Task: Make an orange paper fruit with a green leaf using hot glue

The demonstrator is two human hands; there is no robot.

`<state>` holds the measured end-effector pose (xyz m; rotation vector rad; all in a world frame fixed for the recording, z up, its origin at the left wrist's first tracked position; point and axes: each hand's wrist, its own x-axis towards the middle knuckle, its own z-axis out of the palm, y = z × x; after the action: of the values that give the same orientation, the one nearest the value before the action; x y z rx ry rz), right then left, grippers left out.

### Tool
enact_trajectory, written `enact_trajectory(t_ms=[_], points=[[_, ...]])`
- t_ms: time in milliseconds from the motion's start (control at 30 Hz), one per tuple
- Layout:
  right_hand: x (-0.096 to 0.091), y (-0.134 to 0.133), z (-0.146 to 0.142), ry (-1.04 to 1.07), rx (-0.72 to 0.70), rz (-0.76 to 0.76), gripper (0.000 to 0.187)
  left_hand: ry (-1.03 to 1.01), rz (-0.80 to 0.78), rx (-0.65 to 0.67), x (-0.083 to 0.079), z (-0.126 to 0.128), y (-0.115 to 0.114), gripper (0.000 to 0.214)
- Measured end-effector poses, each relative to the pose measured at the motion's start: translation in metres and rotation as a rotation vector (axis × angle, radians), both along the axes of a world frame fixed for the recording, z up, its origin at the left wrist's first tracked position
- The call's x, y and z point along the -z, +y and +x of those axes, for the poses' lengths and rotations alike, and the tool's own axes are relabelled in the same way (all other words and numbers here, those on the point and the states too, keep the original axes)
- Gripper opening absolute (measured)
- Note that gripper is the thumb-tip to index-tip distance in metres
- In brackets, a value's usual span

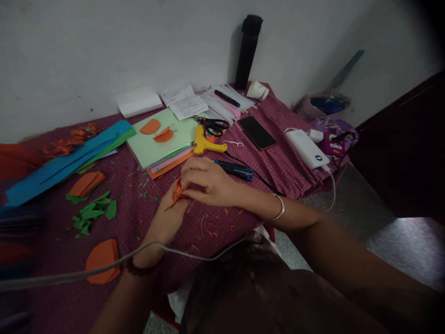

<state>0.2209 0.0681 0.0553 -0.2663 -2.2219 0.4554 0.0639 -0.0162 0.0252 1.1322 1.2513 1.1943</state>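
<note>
Both my hands meet over the maroon checked cloth (278, 162) on the low table. My left hand (170, 218) is closed around a small orange paper piece (178, 190), holding it from below. My right hand (208, 181) pinches the same orange piece from above, fingers curled together; a silver bangle sits on that wrist. Most of the piece is hidden between my fingers. Just behind my hands lie a yellow glue gun (205, 144) and a blue-black cutter (232, 169). Orange and green paper scraps lie scattered around my hands.
A stack of coloured sheets (156, 144) carries two orange cut-outs. Black scissors (213, 125), a phone (257, 132), a white power bank (306, 148), glue sticks, a black bottle (247, 51) and a cup stand behind. Green leaf cut-outs (92, 213), orange shapes (102, 260) and blue strips (66, 160) lie left. A grey cable crosses my left wrist.
</note>
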Motion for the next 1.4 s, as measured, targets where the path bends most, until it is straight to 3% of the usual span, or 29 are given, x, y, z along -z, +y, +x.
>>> enact_trajectory(t_ms=[267,467,567,733,800,1100,1200,1400], points=[[0.004,-0.002,-0.001,-0.067,0.057,0.118,0.018,-0.307,-0.139,-0.028,-0.02,0.014,-0.001,0.014],[0.006,-0.001,-0.002,-0.01,0.013,0.031,0.012,-0.295,-0.169,-0.011,-0.022,0.015,-0.003,0.013],[0.006,-0.001,-0.003,-0.047,0.016,-0.063,0.007,-0.204,-0.137,0.002,-0.017,0.013,-0.001,0.013],[0.003,0.0,-0.002,-0.09,-0.015,-0.104,0.005,0.198,0.074,-0.074,-0.013,0.004,0.003,0.006],[0.002,0.002,-0.001,-0.09,-0.042,-0.112,0.005,0.316,0.124,-0.096,-0.014,0.002,0.004,0.013],[-0.001,0.01,0.002,-0.17,-0.143,-0.135,0.003,0.61,0.135,-0.023,-0.013,-0.005,0.004,0.022],[-0.002,0.01,0.003,-0.181,-0.135,-0.121,0.004,0.546,0.089,0.037,-0.017,-0.006,0.005,0.022],[0.002,0.008,0.001,-0.05,-0.123,-0.099,0.009,0.135,-0.087,0.043,-0.021,-0.002,0.001,0.002]])
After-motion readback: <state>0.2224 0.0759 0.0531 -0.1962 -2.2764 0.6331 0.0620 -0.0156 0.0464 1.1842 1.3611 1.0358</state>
